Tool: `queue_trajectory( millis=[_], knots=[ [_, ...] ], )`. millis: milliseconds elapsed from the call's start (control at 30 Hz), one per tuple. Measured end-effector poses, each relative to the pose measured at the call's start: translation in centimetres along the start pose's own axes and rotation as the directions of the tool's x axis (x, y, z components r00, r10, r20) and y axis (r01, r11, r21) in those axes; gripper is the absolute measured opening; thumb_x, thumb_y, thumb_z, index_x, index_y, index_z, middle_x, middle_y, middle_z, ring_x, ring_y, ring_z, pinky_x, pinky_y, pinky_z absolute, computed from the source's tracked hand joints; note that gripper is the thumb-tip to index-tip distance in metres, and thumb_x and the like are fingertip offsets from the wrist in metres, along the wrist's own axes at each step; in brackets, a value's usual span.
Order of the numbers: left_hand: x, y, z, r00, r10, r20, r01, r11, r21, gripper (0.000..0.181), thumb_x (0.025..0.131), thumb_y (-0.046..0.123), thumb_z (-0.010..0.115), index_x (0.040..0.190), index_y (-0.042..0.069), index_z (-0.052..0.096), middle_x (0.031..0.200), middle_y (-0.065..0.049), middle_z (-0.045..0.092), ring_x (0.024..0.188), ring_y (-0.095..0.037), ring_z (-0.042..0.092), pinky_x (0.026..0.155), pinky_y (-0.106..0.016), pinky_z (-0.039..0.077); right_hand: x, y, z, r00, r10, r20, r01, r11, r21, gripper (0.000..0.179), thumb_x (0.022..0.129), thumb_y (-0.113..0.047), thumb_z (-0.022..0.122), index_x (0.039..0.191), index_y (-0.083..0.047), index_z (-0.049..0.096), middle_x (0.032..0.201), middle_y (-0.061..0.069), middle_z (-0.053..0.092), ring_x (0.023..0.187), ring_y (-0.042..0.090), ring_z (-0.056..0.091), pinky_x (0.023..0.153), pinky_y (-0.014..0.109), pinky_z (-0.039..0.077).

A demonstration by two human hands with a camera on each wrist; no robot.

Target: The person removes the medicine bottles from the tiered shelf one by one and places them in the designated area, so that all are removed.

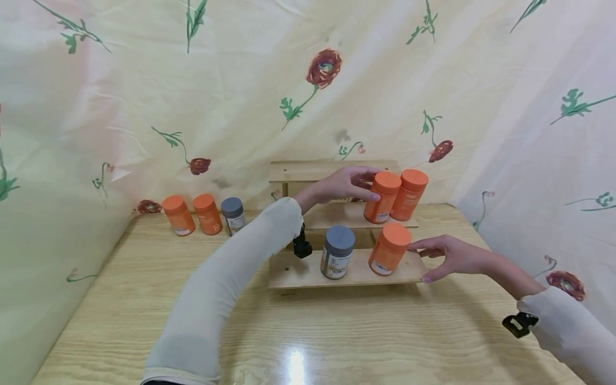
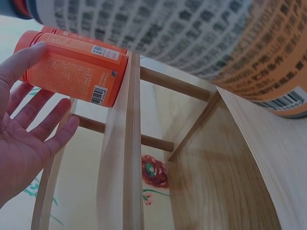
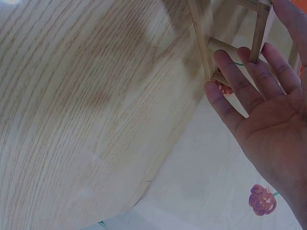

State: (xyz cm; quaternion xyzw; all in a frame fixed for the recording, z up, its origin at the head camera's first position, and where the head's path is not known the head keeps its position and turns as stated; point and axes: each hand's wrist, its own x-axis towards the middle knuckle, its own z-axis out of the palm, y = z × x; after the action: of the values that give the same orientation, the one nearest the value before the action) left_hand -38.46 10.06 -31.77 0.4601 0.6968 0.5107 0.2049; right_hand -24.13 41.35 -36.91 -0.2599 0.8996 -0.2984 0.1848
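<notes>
My left hand (image 1: 343, 184) reaches over a stepped wooden rack. Its thumb lies along the left side of an orange jar (image 1: 382, 198) on the middle step, while its other fingers extend loosely behind; the left wrist view shows them spread beside the jar (image 2: 76, 67). Just right of it stands another orange jar (image 1: 409, 195). On the lower step are a grey-lidded jar (image 1: 338, 251) and an orange jar (image 1: 390, 250), both upright. My right hand (image 1: 452, 259), fingers spread, is at the right end of the lower step (image 1: 298, 272), thumb by its front corner.
Two orange jars (image 1: 178, 215) (image 1: 208, 214) and a grey-lidded jar (image 1: 233, 214) stand at the back left of the wooden table (image 1: 308, 331), the last partly behind my left sleeve. The rack's top step (image 1: 332, 171) carries nothing visible. Flowered cloth (image 1: 240, 107) hangs behind and at the sides.
</notes>
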Motion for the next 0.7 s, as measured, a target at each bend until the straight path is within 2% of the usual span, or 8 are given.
queue_trajectory(
  millis=[133,400,600,700],
  knots=[
    [0.06,0.12,0.09,1.0,-0.005,0.001,0.005,1.0,0.021,0.06,0.096,0.011,0.07,0.151,0.007,0.046,0.148,-0.011,0.056,0.136,-0.024,0.055,0.108,-0.028,0.049,-0.03,-0.07,-0.02,1.0,0.011,0.004,-0.01,1.0,-0.007,0.066,0.084,-0.024,0.085,0.141,-0.004,0.059,0.146,0.024,0.055,0.122,0.003,0.061,0.1,0.021,0.052],
    [0.1,0.34,0.28,1.0,-0.009,-0.013,0.009,0.999,0.031,0.058,0.096,0.01,0.07,0.15,0.006,0.047,0.146,-0.012,0.057,0.135,-0.024,0.055,0.108,-0.028,0.05,-0.09,-0.28,-0.02,1.0,0.021,0.005,-0.021,1.0,-0.021,0.067,0.084,-0.025,0.085,0.142,-0.004,0.058,0.147,0.024,0.055,0.125,0.03,0.063,0.1,0.023,0.053],
    [-0.07,0.37,0.26,1.0,-0.007,-0.03,0.008,1.0,0.022,0.058,0.095,0.01,0.071,0.148,0.006,0.049,0.146,-0.011,0.058,0.134,-0.021,0.055,0.108,-0.028,0.05,-0.09,-0.26,0.07,1.0,0.014,-0.003,-0.015,1.0,-0.026,0.067,0.084,-0.025,0.085,0.141,-0.005,0.059,0.146,0.024,0.056,0.125,0.025,0.064,0.1,0.023,0.053],
    [-0.14,0.28,0.2,0.999,-0.007,-0.034,0.007,1.0,0.003,0.058,0.095,0.009,0.072,0.148,0.006,0.049,0.146,-0.011,0.058,0.134,-0.022,0.055,0.108,-0.028,0.05,-0.12,-0.27,0.07,1.0,0.016,-0.004,-0.016,0.999,-0.031,0.067,0.084,-0.025,0.085,0.141,-0.004,0.059,0.146,0.024,0.055,0.125,0.028,0.063,0.1,0.022,0.053]
  ],
)
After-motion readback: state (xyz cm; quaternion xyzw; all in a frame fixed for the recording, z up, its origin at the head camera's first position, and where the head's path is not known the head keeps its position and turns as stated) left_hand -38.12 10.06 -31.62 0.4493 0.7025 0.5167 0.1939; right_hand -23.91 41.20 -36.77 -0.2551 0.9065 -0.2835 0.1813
